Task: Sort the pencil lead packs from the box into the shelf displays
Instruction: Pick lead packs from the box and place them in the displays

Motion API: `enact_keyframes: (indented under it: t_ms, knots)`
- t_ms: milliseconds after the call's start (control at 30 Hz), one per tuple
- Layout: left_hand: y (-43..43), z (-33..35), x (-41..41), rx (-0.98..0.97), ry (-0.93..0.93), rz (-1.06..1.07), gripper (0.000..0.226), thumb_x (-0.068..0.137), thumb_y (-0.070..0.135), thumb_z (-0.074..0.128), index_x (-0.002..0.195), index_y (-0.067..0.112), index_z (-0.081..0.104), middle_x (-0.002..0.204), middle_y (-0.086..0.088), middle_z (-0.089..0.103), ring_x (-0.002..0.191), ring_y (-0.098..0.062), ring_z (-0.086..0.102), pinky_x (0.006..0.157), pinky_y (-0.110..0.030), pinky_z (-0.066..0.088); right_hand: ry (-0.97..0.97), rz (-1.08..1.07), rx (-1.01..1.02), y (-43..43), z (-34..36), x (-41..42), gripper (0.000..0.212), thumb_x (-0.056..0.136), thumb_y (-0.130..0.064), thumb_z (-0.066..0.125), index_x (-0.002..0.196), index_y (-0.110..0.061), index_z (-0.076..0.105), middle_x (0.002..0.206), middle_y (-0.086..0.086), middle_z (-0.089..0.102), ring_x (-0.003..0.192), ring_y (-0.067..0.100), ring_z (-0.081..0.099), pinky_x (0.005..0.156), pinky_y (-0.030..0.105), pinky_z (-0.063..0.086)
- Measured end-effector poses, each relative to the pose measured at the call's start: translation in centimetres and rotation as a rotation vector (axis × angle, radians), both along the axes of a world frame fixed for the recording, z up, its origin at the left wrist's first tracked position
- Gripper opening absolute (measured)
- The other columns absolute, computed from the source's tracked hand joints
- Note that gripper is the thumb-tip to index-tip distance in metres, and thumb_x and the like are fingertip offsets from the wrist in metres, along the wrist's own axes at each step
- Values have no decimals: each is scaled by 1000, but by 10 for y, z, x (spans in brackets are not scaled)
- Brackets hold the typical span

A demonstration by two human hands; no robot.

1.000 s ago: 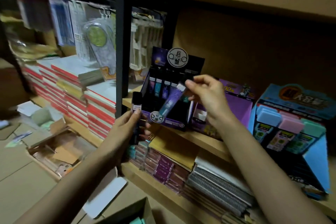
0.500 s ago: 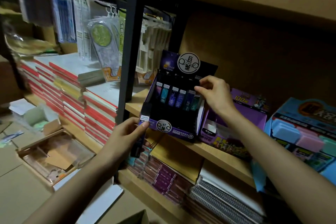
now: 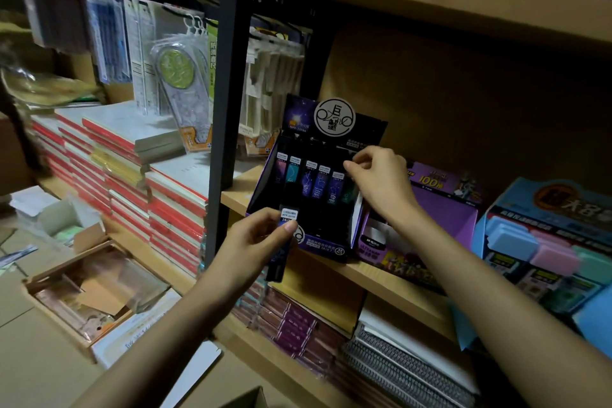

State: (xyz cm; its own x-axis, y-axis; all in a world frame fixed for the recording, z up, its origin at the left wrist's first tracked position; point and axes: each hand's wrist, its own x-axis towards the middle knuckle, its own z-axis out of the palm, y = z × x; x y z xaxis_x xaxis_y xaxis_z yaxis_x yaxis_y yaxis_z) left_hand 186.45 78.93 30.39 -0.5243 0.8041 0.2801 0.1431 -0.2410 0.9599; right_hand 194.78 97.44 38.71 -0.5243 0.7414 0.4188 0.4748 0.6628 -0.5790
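Purple display box (image 3: 326, 243) on a wooden shelf (image 3: 381, 278), left hand (image 3: 255, 242) pinching a lead pack (image 3: 288, 214) upright before it, right hand (image 3: 381, 182) pinching the end pack (image 3: 347, 194) in its row

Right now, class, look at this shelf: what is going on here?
A person is stocking a purple display box on the wooden shelf with pencil lead packs. The left hand holds one spare pack upright in front of the box. The right hand pinches the top of the rightmost pack in the standing row.
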Motion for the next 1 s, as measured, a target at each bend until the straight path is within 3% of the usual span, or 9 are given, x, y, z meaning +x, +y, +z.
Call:
enact_keyframes:
  t_ms: [133,233,300,400,500,567,700,833,1000]
  knots:
    - [6,5,3,1,71,13,12,88,28,54,90,19,62,88,-6,68,81,-11,65,66,-18,50,91,432,-285,-42,-7,18,11,90,-34,59,93,-25,65,87,-6,68,85,10,65,73,23,52]
    - [13,8,4,17,123,5,9,91,21,54,91,20,63,87,-2,67,81,-7,65,65,-12,49,30,502,-227,-53,-14,20,21,83,-24,69,104,-28,64,93,-7,64,90,8,61,81,24,50]
    - [18,8,3,4,168,8,10,88,26,55,95,25,62,92,1,67,85,-3,63,69,-11,48,71,504,-251,-51,-9,20,23,80,-15,72,97,-28,63,85,-9,63,82,6,61,75,22,51]
    - [20,1,-14,-129,636,158,36,83,40,60,117,29,57,116,13,56,104,4,52,87,-15,42,216,457,-333,-33,8,24,26,79,-4,71,88,-26,61,80,-4,64,75,11,62,67,22,52]
    - [20,-13,-36,-229,987,270,49,84,36,64,129,17,54,130,3,54,119,-14,49,97,-29,39,274,288,-201,-3,25,31,22,77,-6,73,93,-18,63,88,2,65,86,19,62,80,31,52]
    - [19,-22,-44,-306,1053,308,49,84,33,66,129,16,55,132,0,55,121,-19,50,99,-34,37,240,198,-87,14,26,31,22,77,-10,74,96,-15,65,85,0,64,85,18,62,79,32,52]
    - [23,-31,-47,-324,1122,344,43,81,29,70,121,14,61,122,-4,62,113,-23,56,92,-39,43,56,131,144,30,15,22,22,77,-17,75,99,-17,68,85,-1,66,81,14,61,70,11,46]
    - [26,-32,-47,-284,1135,360,40,78,26,73,113,10,64,110,-7,66,99,-24,61,73,-29,48,-61,116,236,34,0,17,24,79,-23,73,102,-21,68,93,6,70,88,22,64,79,38,53]
    - [26,-37,-49,-280,1110,374,40,77,26,74,114,13,64,112,-6,64,102,-22,60,73,-22,42,-47,150,159,35,-1,14,24,78,-18,75,101,-18,69,92,3,69,91,21,63,83,41,53]
